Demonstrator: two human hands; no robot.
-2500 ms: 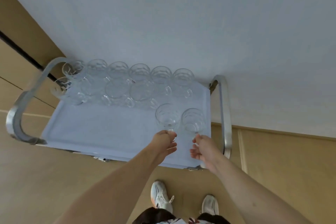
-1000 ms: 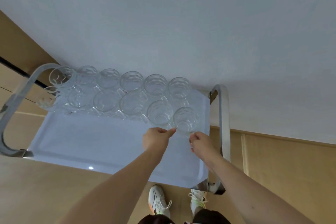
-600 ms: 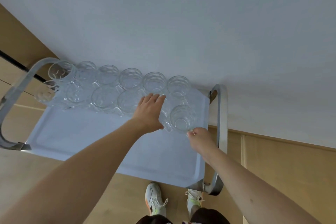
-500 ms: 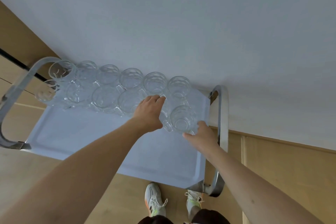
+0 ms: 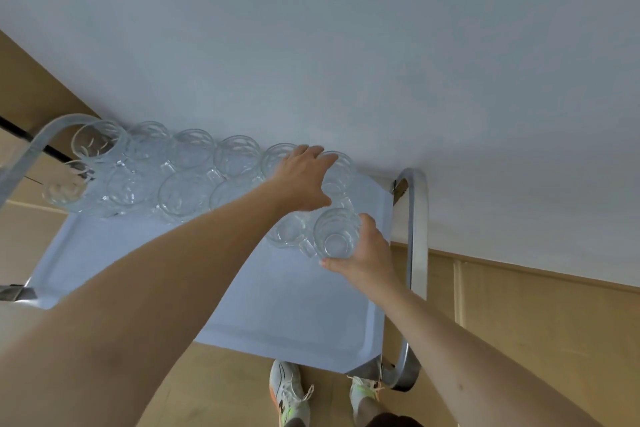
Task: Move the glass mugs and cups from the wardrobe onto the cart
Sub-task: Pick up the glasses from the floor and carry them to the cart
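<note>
Both hands on glass mugs at the right end of the cart's tray.

The right hand (image 5: 367, 260) has its grip curled round the near-right mug (image 5: 335, 234), thumb along the near side and fingers wrapped behind the far side, the mug standing on the cart (image 5: 284, 305) tray. Just left of that grip stands another mug (image 5: 287, 230), touching the held one. The left hand (image 5: 304, 177) reaches beyond, fingers spread fairly straight and resting on the rim of the far-right mug (image 5: 341, 172); whether they pinch it cannot be told. Leftward from this hand, the other glass mugs (image 5: 180, 177) stand packed in two rows along the tray's far edge. The chrome cart handle (image 5: 414, 253) runs just right of the right-hand grip.
</note>
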